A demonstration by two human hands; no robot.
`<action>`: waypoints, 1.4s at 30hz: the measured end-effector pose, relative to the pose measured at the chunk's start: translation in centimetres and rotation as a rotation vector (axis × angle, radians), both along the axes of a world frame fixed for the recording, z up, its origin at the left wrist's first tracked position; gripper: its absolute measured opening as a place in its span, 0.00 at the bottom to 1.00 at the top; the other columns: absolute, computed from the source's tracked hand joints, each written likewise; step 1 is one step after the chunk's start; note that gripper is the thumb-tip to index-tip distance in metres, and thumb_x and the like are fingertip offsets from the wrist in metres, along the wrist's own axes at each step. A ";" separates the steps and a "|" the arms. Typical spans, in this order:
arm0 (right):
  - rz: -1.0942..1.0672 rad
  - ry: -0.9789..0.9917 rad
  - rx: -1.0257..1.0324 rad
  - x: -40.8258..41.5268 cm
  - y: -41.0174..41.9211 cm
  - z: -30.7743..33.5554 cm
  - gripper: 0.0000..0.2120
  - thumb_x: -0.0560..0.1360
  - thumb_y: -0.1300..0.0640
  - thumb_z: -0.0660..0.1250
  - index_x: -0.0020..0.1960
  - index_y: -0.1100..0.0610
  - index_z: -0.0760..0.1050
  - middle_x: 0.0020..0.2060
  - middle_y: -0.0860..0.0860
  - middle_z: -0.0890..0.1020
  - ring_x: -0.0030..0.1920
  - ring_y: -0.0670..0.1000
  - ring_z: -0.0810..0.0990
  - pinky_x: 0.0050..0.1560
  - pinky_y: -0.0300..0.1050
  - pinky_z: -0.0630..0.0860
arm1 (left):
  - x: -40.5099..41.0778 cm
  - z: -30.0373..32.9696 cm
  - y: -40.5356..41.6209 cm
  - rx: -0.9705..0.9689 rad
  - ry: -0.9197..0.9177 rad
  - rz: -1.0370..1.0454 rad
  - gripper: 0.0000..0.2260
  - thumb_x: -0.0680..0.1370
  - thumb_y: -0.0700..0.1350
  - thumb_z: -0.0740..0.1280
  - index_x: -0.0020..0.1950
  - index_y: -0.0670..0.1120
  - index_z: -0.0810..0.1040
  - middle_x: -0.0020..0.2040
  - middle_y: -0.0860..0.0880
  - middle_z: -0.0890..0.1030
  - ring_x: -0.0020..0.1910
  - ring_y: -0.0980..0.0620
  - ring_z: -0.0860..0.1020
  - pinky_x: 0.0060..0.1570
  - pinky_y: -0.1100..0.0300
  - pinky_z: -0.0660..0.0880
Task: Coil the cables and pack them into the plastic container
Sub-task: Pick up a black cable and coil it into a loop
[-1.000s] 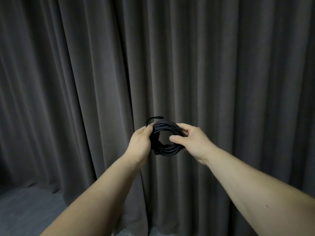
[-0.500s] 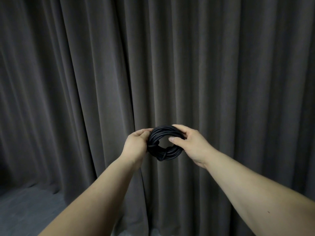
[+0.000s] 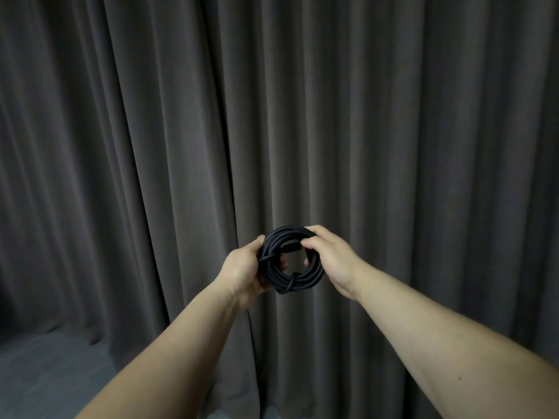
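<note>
Head view, single frame. Both bare forearms reach forward and meet just below frame centre, in front of a dark grey pleated fabric curtain (image 3: 393, 131) that fills nearly the whole background.

Task object: a black round-section cable wound into a compact ring-shaped coil (image 3: 302, 281). It is held in the air between the two hands, with its open middle facing the camera. Several turns lie bundled together; one strand crosses over the bundle at the lower edge of the ring. A short straight black piece, possibly the plug end, lies across the upper part of the opening; detail too dark to confirm.

Left hand (image 3: 242, 269): grips the left side of the coil. Thumb lies over the outer top-left edge; fingers (image 3: 283, 263) are curled round the bundle, their tips showing inside the ring opening.

Right hand (image 3: 332, 261): grips the upper right side of the coil. Fingers are curled over the top of the bundle, with the thumb tip pressed against the straight black piece at the opening; another fingertip shows at the ring's inner right edge.

Lower left corner: a strip of dark grey floor (image 3: 45, 373), where the curtain hem ends.
</note>
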State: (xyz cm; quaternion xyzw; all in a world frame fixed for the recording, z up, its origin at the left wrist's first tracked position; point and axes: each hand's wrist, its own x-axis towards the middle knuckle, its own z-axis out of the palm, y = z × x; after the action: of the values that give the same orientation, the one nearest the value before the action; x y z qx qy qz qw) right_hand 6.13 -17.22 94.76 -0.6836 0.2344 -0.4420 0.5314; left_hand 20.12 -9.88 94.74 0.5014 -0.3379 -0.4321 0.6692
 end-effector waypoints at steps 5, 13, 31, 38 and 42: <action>-0.010 -0.010 0.004 0.0 0.2 0.3 0.08 0.77 0.66 0.58 0.49 0.58 0.76 0.40 0.57 0.76 0.35 0.50 0.72 0.42 0.46 0.69 | 0.0 -0.5 -0.2 0.005 -0.040 -0.023 0.20 0.81 0.58 0.60 0.53 0.43 0.82 0.39 0.45 0.79 0.37 0.49 0.79 0.37 0.58 0.76; 0.015 -0.005 -0.018 -0.2 -0.1 0.1 0.12 0.77 0.67 0.57 0.50 0.59 0.78 0.41 0.56 0.79 0.39 0.53 0.73 0.41 0.47 0.71 | -0.5 -0.3 1.0 -0.022 -0.255 -0.196 0.24 0.66 0.62 0.69 0.53 0.46 0.81 0.36 0.50 0.78 0.34 0.53 0.78 0.37 0.58 0.76; 0.090 0.099 -0.069 -0.2 -1.0 -0.8 0.09 0.78 0.63 0.63 0.53 0.54 0.79 0.46 0.57 0.79 0.44 0.52 0.74 0.49 0.45 0.71 | -0.2 -0.1 1.0 0.128 -0.333 -0.131 0.06 0.73 0.32 0.63 0.46 0.40 0.75 0.37 0.42 0.74 0.22 0.54 0.73 0.30 0.61 0.76; 0.179 0.024 0.030 0.0 -1.2 -0.7 0.09 0.77 0.65 0.63 0.52 0.59 0.80 0.43 0.58 0.78 0.42 0.51 0.74 0.47 0.42 0.70 | 0.0 -0.5 0.9 0.112 -0.252 -0.097 0.06 0.73 0.32 0.62 0.42 0.41 0.76 0.36 0.41 0.75 0.28 0.49 0.75 0.27 0.63 0.74; 0.226 -0.056 0.121 -0.2 -1.2 -0.4 0.14 0.75 0.71 0.59 0.56 0.64 0.79 0.43 0.56 0.82 0.43 0.48 0.78 0.51 0.41 0.72 | 0.1 -0.7 0.9 0.088 -0.206 -0.105 0.07 0.74 0.31 0.61 0.44 0.40 0.77 0.37 0.43 0.77 0.32 0.49 0.76 0.27 0.63 0.74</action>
State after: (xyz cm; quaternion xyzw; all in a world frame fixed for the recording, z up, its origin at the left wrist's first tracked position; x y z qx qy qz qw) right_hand 5.95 -18.39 94.32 -0.6597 0.1672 -0.3833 0.6244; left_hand 20.22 -8.96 94.09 0.5539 -0.4113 -0.4270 0.5846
